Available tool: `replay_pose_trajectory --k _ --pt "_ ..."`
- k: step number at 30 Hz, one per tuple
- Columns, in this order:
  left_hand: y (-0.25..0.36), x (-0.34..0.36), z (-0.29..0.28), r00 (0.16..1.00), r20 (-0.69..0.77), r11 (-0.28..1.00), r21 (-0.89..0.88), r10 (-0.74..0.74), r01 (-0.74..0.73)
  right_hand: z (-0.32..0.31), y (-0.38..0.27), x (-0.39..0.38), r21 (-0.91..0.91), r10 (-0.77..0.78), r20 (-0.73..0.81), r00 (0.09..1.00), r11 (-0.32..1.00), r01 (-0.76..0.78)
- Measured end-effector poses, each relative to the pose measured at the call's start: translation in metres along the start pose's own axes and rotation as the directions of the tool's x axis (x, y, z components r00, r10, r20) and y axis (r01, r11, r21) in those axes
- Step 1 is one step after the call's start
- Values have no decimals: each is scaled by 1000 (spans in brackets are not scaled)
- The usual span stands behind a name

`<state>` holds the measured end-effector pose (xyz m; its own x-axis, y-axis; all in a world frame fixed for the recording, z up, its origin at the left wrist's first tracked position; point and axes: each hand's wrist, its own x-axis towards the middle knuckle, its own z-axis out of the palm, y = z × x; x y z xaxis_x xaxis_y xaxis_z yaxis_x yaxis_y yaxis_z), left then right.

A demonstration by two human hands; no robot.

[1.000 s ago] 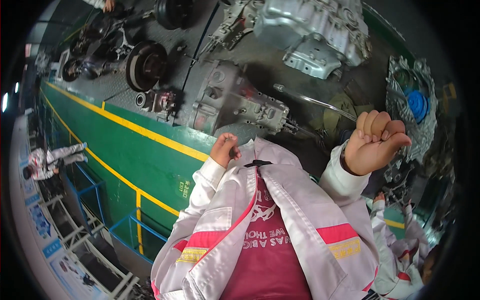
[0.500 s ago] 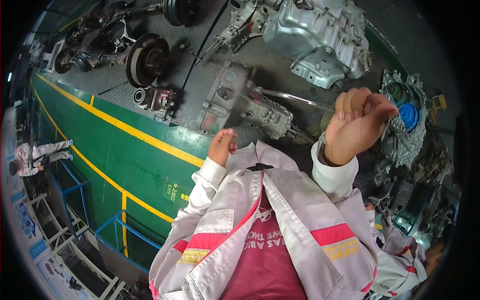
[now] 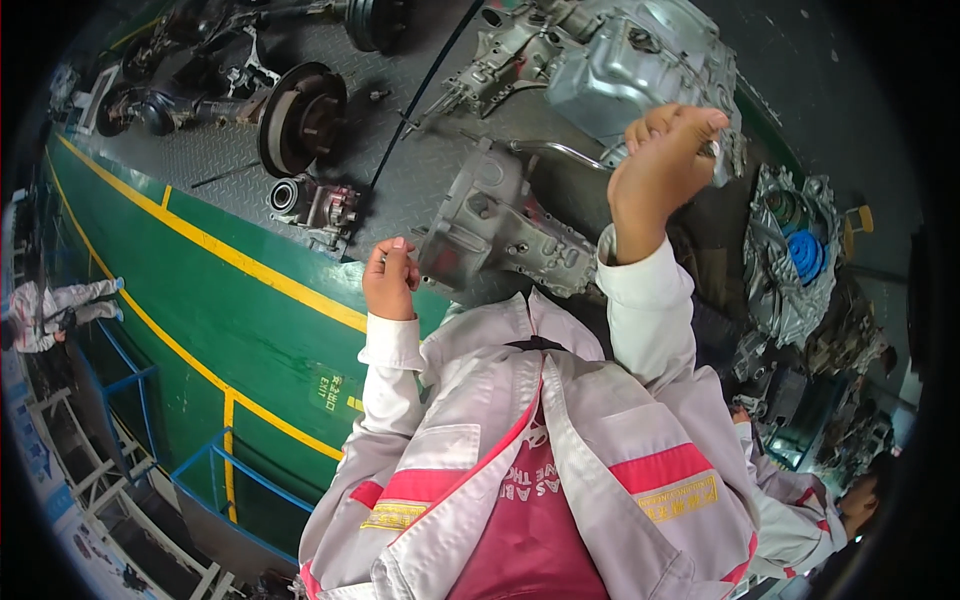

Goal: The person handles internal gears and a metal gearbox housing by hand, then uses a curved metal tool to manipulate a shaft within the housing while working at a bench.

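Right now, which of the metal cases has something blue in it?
The case on the far right, beyond the right hand. A round blue part sits in it; the other cases show no blue.

The one wide fisheye view looks steeply down from the person's head, close above their white jacket [image 3: 610, 420], which fills the lower middle; the transmission casing [image 3: 480, 215] lies farther off, and straight floor stripes [image 3: 245, 277] bend toward the dark rim.
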<state>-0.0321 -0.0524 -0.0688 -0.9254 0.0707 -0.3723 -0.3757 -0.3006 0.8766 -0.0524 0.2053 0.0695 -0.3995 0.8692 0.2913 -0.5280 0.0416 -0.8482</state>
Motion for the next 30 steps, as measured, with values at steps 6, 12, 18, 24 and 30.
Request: replay_pose_trajectory --k 6,12,18,24,30 --pt "12 10 -10 999 -23 998 -49 -43 41 24 -1 -7 -90 8 47 999 996 -4" --pt "19 20 -13 998 12 998 3 -57 57 34 -4 -20 -122 -11 87 996 992 22" --pt "24 22 -10 996 64 998 29 -56 54 34 3 -31 -142 -43 150 988 988 64" --pt "26 14 -7 995 88 998 57 -44 39 30 8 -29 -70 3 130 991 998 6" --pt "22 6 -9 993 105 998 50 -54 49 35 37 5 -66 89 270 959 995 -74"
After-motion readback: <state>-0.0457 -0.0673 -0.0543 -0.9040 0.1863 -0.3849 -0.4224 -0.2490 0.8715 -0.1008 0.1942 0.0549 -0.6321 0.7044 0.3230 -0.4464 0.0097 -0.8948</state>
